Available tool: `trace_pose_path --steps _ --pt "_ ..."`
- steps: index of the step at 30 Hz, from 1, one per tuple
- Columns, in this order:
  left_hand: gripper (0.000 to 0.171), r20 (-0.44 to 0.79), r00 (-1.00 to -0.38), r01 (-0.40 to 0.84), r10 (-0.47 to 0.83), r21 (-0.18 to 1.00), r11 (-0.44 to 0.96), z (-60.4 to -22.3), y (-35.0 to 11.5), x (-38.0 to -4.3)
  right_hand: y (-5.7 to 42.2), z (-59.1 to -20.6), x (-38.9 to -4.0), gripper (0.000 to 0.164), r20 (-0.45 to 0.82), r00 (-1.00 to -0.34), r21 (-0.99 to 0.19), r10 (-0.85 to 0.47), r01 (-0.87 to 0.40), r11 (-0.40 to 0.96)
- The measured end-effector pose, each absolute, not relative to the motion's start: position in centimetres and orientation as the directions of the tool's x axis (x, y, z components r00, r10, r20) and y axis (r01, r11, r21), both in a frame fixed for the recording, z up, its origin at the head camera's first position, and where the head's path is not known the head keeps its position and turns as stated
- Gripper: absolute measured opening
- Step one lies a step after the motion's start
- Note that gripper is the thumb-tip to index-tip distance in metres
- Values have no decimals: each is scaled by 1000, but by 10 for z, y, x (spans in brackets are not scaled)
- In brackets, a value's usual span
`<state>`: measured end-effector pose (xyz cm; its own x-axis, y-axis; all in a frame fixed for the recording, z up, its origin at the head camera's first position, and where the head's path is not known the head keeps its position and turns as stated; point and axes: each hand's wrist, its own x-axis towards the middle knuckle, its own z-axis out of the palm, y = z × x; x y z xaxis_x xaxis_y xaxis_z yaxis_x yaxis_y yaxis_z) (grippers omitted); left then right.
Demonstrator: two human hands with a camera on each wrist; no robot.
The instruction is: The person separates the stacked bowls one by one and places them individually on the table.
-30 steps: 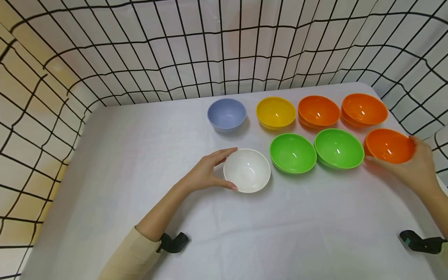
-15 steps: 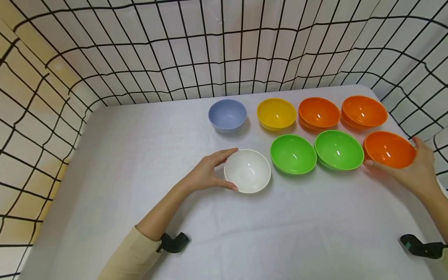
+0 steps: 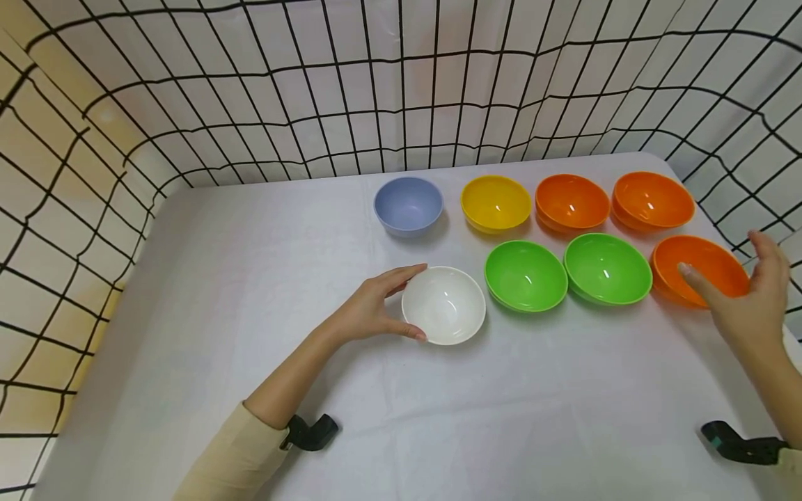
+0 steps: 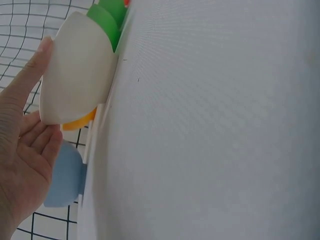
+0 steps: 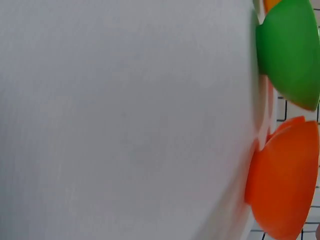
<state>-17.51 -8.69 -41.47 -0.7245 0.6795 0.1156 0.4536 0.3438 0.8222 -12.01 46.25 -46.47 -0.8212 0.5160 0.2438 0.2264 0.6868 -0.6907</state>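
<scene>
My left hand [image 3: 376, 306] holds the white bowl [image 3: 443, 306] by its left side, thumb near the front and fingers behind. In the left wrist view the white bowl [image 4: 80, 70] stands upright on the cloth between thumb and fingers. My right hand [image 3: 755, 306], thumb and fingers spread apart, is raised over the right side of the front orange bowl [image 3: 702, 252] and holds nothing. Two green bowls [image 3: 525, 275] stand between the white bowl and that orange bowl. The right wrist view shows the orange bowl [image 5: 287, 180] beside a green bowl [image 5: 292, 55].
Along the back stand a blue bowl [image 3: 409, 207], a yellow bowl [image 3: 495, 203] and two more orange bowls [image 3: 571, 202]. A white cloth [image 3: 501, 417] covers the table. Black wire mesh [image 3: 401, 90] rises behind and at both sides.
My right hand has let go of the front orange bowl and lifted off it. That bowl sits slightly nearer the front than a second ago. My left hand has stayed on the white bowl.
</scene>
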Motion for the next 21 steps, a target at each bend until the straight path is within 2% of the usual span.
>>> trace_pose_path --steps 3,10,14,18,21 --pt "102 115 -725 454 679 822 345 -415 -87 -175 450 -459 -122 89 285 -816 -735 503 151 661" --pt "102 118 -721 457 683 821 341 -414 -87 -176 345 -376 -107 72 312 -819 -876 481 -53 479" --pt "103 114 -718 453 687 825 337 -413 -87 -176 325 -365 -108 69 278 -852 -929 443 -122 349" --pt "103 108 -714 452 692 826 337 -412 -87 -176 308 -360 -110 69 265 -900 -923 346 -132 362" --pt "103 107 -711 459 695 820 342 -412 -87 -177 293 -356 -112 69 315 -915 -884 250 -188 428"
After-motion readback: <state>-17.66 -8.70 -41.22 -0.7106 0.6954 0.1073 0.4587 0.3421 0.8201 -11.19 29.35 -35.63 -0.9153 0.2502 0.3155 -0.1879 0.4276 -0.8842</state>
